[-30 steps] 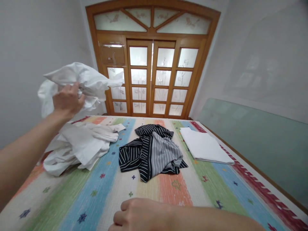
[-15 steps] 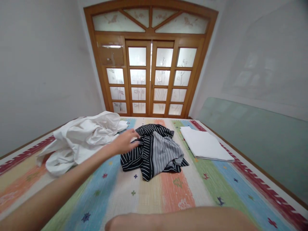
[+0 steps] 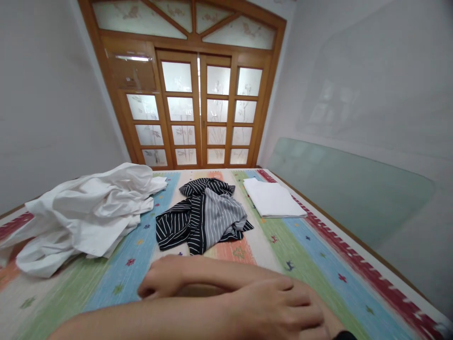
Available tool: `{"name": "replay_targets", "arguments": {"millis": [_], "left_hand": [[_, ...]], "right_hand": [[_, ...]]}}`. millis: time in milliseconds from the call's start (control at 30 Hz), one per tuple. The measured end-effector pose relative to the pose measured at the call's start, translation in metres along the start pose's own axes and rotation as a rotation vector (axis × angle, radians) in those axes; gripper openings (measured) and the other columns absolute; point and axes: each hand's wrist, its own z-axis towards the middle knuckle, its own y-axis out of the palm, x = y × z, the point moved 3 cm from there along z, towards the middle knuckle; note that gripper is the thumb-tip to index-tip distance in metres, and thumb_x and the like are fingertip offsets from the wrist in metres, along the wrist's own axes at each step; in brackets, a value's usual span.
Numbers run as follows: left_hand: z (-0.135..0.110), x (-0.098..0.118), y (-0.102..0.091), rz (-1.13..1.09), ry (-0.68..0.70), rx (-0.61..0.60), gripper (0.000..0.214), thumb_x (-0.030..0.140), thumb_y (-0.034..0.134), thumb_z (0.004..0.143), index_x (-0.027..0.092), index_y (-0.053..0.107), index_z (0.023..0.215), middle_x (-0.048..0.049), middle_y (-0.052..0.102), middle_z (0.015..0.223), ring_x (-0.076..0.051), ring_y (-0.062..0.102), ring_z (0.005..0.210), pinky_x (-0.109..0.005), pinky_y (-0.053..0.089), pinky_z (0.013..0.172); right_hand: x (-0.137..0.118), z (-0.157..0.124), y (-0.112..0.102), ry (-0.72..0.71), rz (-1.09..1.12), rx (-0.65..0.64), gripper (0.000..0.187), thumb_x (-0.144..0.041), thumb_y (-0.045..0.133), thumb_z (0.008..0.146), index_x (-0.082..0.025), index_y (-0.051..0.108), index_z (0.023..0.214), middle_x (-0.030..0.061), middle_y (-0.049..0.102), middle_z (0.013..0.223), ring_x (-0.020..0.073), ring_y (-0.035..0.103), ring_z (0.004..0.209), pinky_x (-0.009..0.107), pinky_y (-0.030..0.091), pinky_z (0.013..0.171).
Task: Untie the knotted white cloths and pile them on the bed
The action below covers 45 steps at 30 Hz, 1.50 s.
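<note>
My left arm comes in from the lower left and lies across my right arm. My left hand (image 3: 279,307) rests on my right forearm, its fingers bent round it. On the far side of my left forearm, my right hand (image 3: 161,277) is curled closed, its fingertips hidden, with nothing seen in it. Just beyond the arms lies a crumpled garment (image 3: 222,215), black with white stripes and partly grey striped. Neither hand touches it. A rumpled white cloth garment (image 3: 95,208) lies to the left. At the right is a neatly folded white cloth (image 3: 274,199).
A colourful striped cover (image 3: 116,274) with small printed figures spreads under the cloths. Along the right side runs a pale green panel (image 3: 347,189) against the wall. Wooden doors with frosted panes (image 3: 182,108) stand at the far end.
My left hand has left the side of the striped garment and come back to my right forearm. The view has turned slightly right. The cloths keep their arrangement.
</note>
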Motion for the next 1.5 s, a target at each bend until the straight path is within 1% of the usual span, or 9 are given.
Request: {"name": "replay_targets", "arguments": {"millis": [200, 433, 600, 667, 833, 933, 1067, 1333, 1500], "left_hand": [[-0.004, -0.012, 0.004, 0.046, 0.075, 0.087, 0.017, 0.017, 0.049, 0.094, 0.018, 0.064, 0.086, -0.0025, 0.058, 0.083, -0.015, 0.051, 0.076, -0.030, 0.037, 0.061], [-0.012, -0.040, 0.004, 0.131, 0.015, 0.058, 0.017, 0.014, 0.051, 0.092, 0.015, 0.061, 0.079, -0.0026, 0.057, 0.075, -0.016, 0.050, 0.071, -0.030, 0.038, 0.064], [0.031, -0.032, 0.032, -0.043, -0.097, -0.021, 0.034, 0.036, 0.041, 0.099, 0.013, 0.063, 0.088, -0.0057, 0.064, 0.083, -0.018, 0.053, 0.073, -0.033, 0.040, 0.065], [0.060, -0.021, 0.049, -0.189, -0.142, -0.134, 0.053, 0.056, 0.038, 0.095, 0.012, 0.065, 0.083, -0.0077, 0.066, 0.077, -0.021, 0.057, 0.075, -0.036, 0.043, 0.070], [0.121, 0.003, 0.071, -0.613, -0.089, -0.608, 0.050, 0.057, 0.041, 0.093, 0.020, 0.075, 0.088, -0.0038, 0.072, 0.076, -0.021, 0.066, 0.075, -0.035, 0.048, 0.073], [0.132, -0.003, 0.063, -0.758, -0.197, -0.918, 0.054, 0.056, 0.043, 0.091, 0.014, 0.076, 0.101, -0.0100, 0.074, 0.091, -0.028, 0.069, 0.089, -0.039, 0.050, 0.076], [0.127, -0.029, 0.049, -0.745, -0.322, -1.046, 0.056, 0.044, 0.038, 0.096, 0.004, 0.060, 0.129, -0.0179, 0.065, 0.124, -0.032, 0.060, 0.116, -0.041, 0.048, 0.088], [0.089, -0.085, 0.063, -0.930, -0.347, -0.637, 0.017, 0.019, 0.045, 0.089, 0.013, 0.059, 0.095, -0.0038, 0.062, 0.095, -0.015, 0.057, 0.086, -0.025, 0.044, 0.076], [0.067, -0.094, 0.065, -1.170, -0.419, -0.471, 0.011, 0.011, 0.047, 0.083, 0.017, 0.048, 0.074, 0.0033, 0.051, 0.074, -0.011, 0.049, 0.073, -0.022, 0.040, 0.071]], "right_hand": [[0.041, -0.043, -0.023, 0.115, 0.364, 0.227, 0.027, -0.023, 0.060, 0.092, -0.011, 0.064, 0.068, -0.0084, 0.056, 0.056, 0.0036, 0.053, 0.057, 0.013, 0.036, 0.057], [0.087, -0.107, -0.010, 0.366, 0.655, 0.441, 0.035, -0.023, 0.048, 0.089, -0.010, 0.061, 0.059, -0.0091, 0.055, 0.049, 0.0021, 0.049, 0.046, 0.012, 0.034, 0.050], [0.134, -0.127, -0.010, 0.668, 0.795, 0.598, 0.032, -0.021, 0.049, 0.091, -0.009, 0.059, 0.063, -0.0030, 0.062, 0.058, 0.0039, 0.050, 0.043, 0.013, 0.037, 0.047], [0.148, -0.124, -0.014, 0.771, 0.706, 0.609, 0.028, -0.020, 0.050, 0.093, -0.011, 0.061, 0.069, 0.0008, 0.066, 0.065, 0.0067, 0.054, 0.046, 0.014, 0.042, 0.046], [0.160, -0.109, -0.016, 0.883, 0.408, 0.619, 0.026, -0.020, 0.049, 0.093, -0.013, 0.066, 0.074, 0.0046, 0.071, 0.076, 0.0139, 0.065, 0.066, 0.020, 0.049, 0.060], [0.149, -0.101, -0.011, 0.869, 0.241, 0.587, 0.016, -0.021, 0.061, 0.085, -0.012, 0.070, 0.074, 0.0115, 0.072, 0.087, 0.0253, 0.067, 0.091, 0.029, 0.049, 0.077], [0.125, -0.090, -0.010, 0.740, -0.180, 0.389, 0.026, -0.027, 0.054, 0.090, -0.012, 0.074, 0.088, 0.0151, 0.072, 0.095, 0.0288, 0.068, 0.091, 0.034, 0.050, 0.075], [0.085, -0.075, 0.007, 0.426, -0.377, 0.211, 0.026, -0.023, 0.052, 0.093, -0.012, 0.074, 0.089, 0.0141, 0.073, 0.089, 0.0281, 0.071, 0.081, 0.034, 0.053, 0.064], [0.072, -0.063, 0.017, 0.325, -0.356, 0.145, 0.022, -0.022, 0.055, 0.092, -0.012, 0.074, 0.087, 0.0130, 0.073, 0.086, 0.0277, 0.071, 0.078, 0.031, 0.051, 0.059]]}}
